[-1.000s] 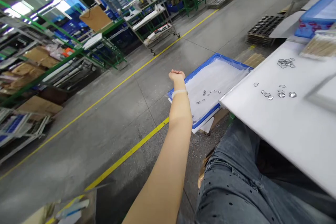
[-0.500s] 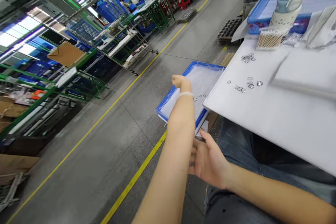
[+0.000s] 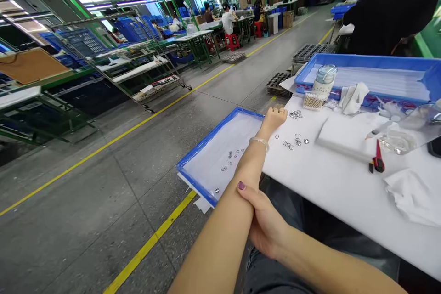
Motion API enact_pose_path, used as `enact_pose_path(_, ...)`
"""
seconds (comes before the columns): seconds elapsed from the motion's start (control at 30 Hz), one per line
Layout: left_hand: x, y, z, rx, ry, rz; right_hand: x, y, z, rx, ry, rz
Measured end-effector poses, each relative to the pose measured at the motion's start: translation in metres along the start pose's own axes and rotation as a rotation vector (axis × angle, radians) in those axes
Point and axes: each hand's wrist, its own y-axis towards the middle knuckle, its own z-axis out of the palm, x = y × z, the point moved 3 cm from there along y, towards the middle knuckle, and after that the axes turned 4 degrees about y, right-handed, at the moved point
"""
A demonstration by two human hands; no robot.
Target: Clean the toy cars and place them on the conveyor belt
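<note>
My left hand [image 3: 275, 118] is closed in a fist at the end of my outstretched arm, above the left edge of the white-covered table [image 3: 310, 170]. Whether anything is inside the fist is hidden. My right hand [image 3: 267, 220] clasps my left forearm [image 3: 237, 197] from below, its thumb on top. Near my left fist, small metal rings [image 3: 295, 114] lie in a cluster, with several more rings [image 3: 287, 145] in front of them. A blue-rimmed tray [image 3: 206, 142] lined with white stands left of the table, and small rings [image 3: 230, 154] are scattered in it.
Cotton swabs [image 3: 313, 101], a jar [image 3: 325, 78], a large blue tray [image 3: 372, 62], a white pad [image 3: 344, 140] and a red cutter [image 3: 378, 158] are on the right. A person in black [image 3: 389, 14] is at the back right. A wheeled rack [image 3: 138, 71] stands across the aisle.
The view has turned to the right and levelled. My left fist has moved from over the tray to the table's edge. My right hand has closed round my left forearm.
</note>
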Motion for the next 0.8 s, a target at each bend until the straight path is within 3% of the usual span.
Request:
enact_pose_path(0.37, -0.026, 0.012, -0.024, 0.044, 0.238, 0.132, 0.021, 0.001, 0.012, -0.055, -0.095, -0.125)
enact_pose_path(0.47, -0.044, 0.014, -0.035, 0.024, 0.244, 0.190, 0.029, 0.012, 0.012, -0.047, -0.118, -0.155)
enact_pose_path(0.57, -0.069, 0.011, -0.044, 0.008, 0.241, 0.275, 0.043, 0.020, 0.002, -0.055, -0.118, -0.291)
enact_pose_path(0.67, -0.091, 0.009, -0.052, -0.001, 0.237, 0.362, 0.049, 0.008, -0.018, -0.063, -0.334, -0.391)
enact_pose_path(0.73, -0.098, 0.011, -0.056, -0.003, 0.235, 0.404, 0.043, -0.015, -0.026, 0.058, -0.655, -0.409)
enact_pose_path(0.8, -0.098, 0.014, -0.058, 0.000, 0.238, 0.423, 0.030, -0.047, -0.024, 0.331, -1.019, -0.434)
